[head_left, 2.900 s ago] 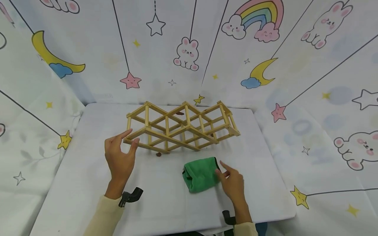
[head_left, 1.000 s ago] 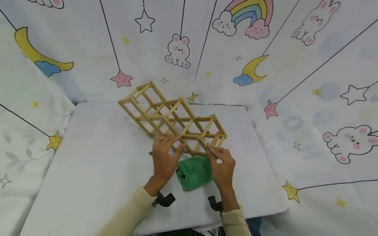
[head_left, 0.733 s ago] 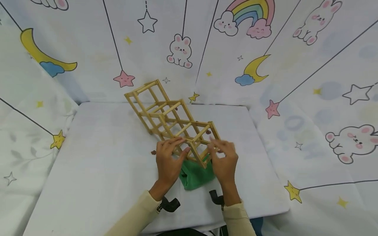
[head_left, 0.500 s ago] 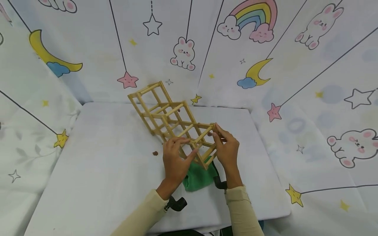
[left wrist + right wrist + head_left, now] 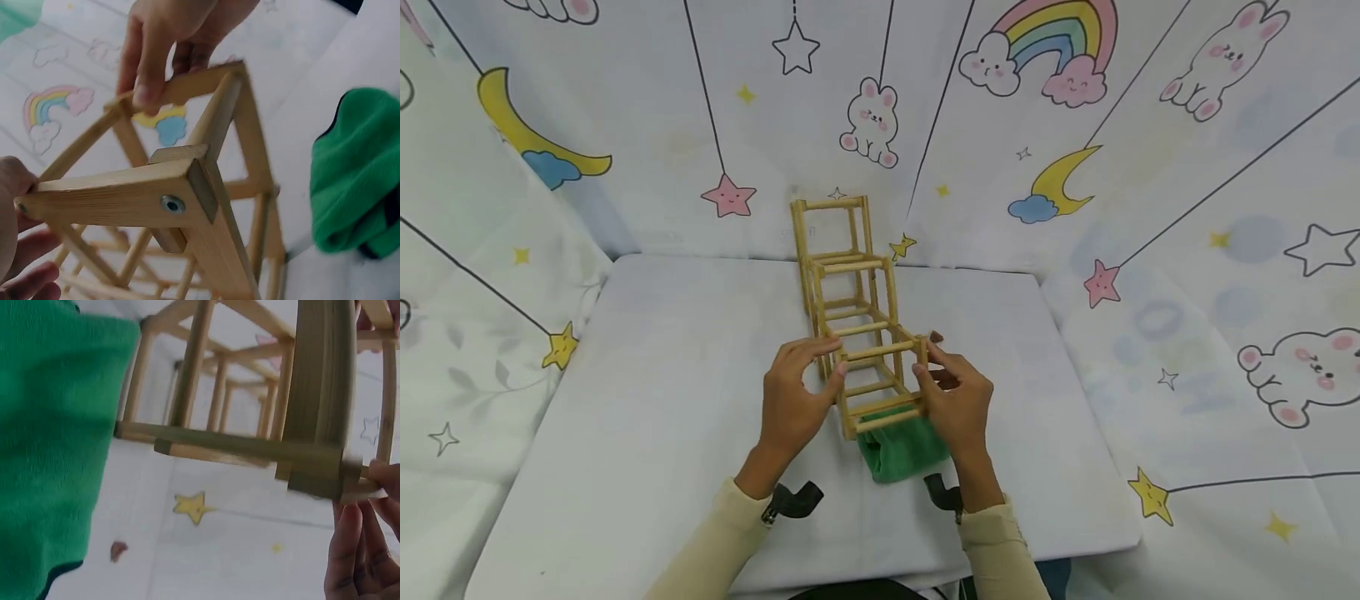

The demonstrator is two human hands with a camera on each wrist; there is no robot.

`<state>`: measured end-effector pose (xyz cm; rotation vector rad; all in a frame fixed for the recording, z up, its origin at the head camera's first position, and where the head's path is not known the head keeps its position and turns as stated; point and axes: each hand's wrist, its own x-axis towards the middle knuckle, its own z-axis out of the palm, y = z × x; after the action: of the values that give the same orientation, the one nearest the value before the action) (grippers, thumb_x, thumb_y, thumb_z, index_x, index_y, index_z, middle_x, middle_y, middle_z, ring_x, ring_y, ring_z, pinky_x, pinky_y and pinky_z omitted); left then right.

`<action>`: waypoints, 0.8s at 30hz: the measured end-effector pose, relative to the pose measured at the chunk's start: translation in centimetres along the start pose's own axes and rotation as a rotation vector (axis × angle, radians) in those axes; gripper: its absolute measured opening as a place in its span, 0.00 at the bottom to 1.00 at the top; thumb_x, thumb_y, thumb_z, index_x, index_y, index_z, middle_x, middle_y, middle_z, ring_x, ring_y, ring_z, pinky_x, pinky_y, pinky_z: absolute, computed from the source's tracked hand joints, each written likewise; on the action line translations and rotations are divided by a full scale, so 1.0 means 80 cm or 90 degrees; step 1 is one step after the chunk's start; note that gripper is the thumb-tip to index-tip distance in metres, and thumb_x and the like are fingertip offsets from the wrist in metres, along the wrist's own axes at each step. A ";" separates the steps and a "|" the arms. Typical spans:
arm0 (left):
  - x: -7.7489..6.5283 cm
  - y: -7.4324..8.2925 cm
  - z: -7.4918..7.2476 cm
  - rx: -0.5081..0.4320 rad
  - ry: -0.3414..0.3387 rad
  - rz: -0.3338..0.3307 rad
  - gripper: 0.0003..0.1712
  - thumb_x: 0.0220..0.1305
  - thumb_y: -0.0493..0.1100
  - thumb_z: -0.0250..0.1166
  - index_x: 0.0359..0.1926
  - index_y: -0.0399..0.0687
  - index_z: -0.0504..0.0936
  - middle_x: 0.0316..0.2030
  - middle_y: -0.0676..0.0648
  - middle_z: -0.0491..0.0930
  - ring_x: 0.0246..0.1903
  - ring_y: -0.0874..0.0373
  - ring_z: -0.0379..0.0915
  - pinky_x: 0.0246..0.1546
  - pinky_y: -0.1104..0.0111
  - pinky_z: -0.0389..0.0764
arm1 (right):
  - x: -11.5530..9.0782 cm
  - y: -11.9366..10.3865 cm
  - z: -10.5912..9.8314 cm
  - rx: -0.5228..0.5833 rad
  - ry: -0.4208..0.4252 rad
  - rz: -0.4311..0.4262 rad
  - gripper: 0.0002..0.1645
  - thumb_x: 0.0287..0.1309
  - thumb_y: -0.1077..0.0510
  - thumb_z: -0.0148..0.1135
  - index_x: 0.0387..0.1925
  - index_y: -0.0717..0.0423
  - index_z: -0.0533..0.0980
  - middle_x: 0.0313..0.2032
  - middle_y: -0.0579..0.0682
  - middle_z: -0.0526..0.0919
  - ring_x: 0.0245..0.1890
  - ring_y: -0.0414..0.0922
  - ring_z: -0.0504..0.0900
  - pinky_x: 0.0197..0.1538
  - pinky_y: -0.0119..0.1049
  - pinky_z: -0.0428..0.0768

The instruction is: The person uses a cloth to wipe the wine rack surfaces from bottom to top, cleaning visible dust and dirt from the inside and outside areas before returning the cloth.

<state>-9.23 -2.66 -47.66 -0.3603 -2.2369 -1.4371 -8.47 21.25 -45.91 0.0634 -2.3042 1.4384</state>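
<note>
A wooden wine rack (image 5: 856, 265), made of crossed slats and round dowels, stretches away from me in the head view. My left hand (image 5: 793, 400) grips its near left corner between thumb and fingers. On the near right upright, my right hand (image 5: 958, 400) pinches the wood; in the right wrist view its fingers (image 5: 347, 540) reach that end. A folded green cloth (image 5: 898, 454) with a dark edge lies beneath and just in front of the rack's near end. Whether rack and cloth touch, I cannot tell. A bolt head shows on one slat (image 5: 112, 197) in the left wrist view.
The white-covered table (image 5: 662, 467) meets a printed cloth backdrop (image 5: 655, 125) at the back and sides. A small brown piece (image 5: 936, 337) lies near my right hand. Black wrist mounts (image 5: 797, 500) stick out by both wrists.
The rack has swung from lying crosswise to pointing away from me, its near end now over the cloth. My left hand came in from the left; my right hand left the cloth's side for the rack.
</note>
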 end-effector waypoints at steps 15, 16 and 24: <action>-0.011 -0.024 -0.051 -0.029 0.112 -0.107 0.21 0.69 0.45 0.76 0.61 0.46 0.88 0.50 0.46 0.92 0.49 0.51 0.86 0.48 0.66 0.83 | 0.154 0.021 0.057 -0.072 -0.255 -0.096 0.28 0.77 0.43 0.61 0.74 0.33 0.74 0.71 0.45 0.80 0.55 0.47 0.86 0.45 0.44 0.88; -0.012 -0.024 -0.050 -0.026 0.117 -0.105 0.21 0.68 0.44 0.76 0.60 0.46 0.89 0.48 0.45 0.92 0.48 0.51 0.86 0.47 0.66 0.83 | 0.168 0.024 0.063 -0.064 -0.278 -0.096 0.27 0.78 0.43 0.60 0.74 0.34 0.75 0.71 0.45 0.80 0.55 0.46 0.85 0.45 0.45 0.88; 0.007 -0.028 -0.064 0.029 0.074 -0.071 0.19 0.69 0.41 0.75 0.59 0.41 0.89 0.48 0.42 0.92 0.45 0.47 0.88 0.48 0.56 0.85 | 0.191 0.026 0.062 -0.049 -0.263 -0.067 0.15 0.74 0.47 0.65 0.57 0.34 0.88 0.57 0.42 0.90 0.43 0.42 0.85 0.36 0.40 0.84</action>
<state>-9.53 -8.26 -47.37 -0.1354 -2.2222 -1.4217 -24.52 20.65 -43.85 0.4942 -2.6315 1.3841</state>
